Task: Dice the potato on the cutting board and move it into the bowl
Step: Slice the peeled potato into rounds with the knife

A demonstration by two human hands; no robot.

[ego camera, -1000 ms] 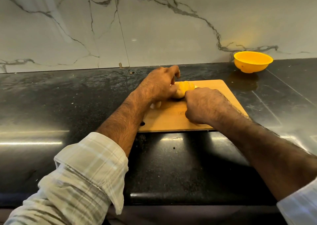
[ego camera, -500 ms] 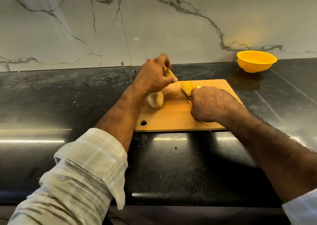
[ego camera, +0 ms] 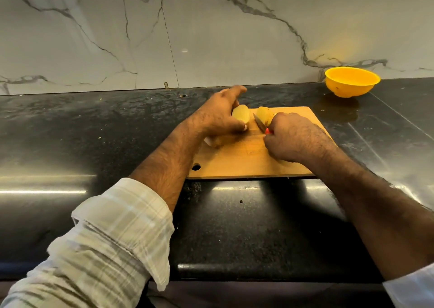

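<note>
My left hand (ego camera: 218,117) grips one potato piece (ego camera: 240,119) at the far left of the cutting board (ego camera: 246,160), another piece (ego camera: 264,116) sits just right of the blade, and a third pale piece (ego camera: 215,141) peeks out under my wrist. My right hand (ego camera: 291,138) is clenched round the knife (ego camera: 260,124), tip pointing far-left between the two far pieces. I should lay my piece cut-face down, tuck my fingertips back, then slice toward dice; the yellow bowl (ego camera: 352,81) waits well apart, far right on the counter (ego camera: 94,131).
</note>
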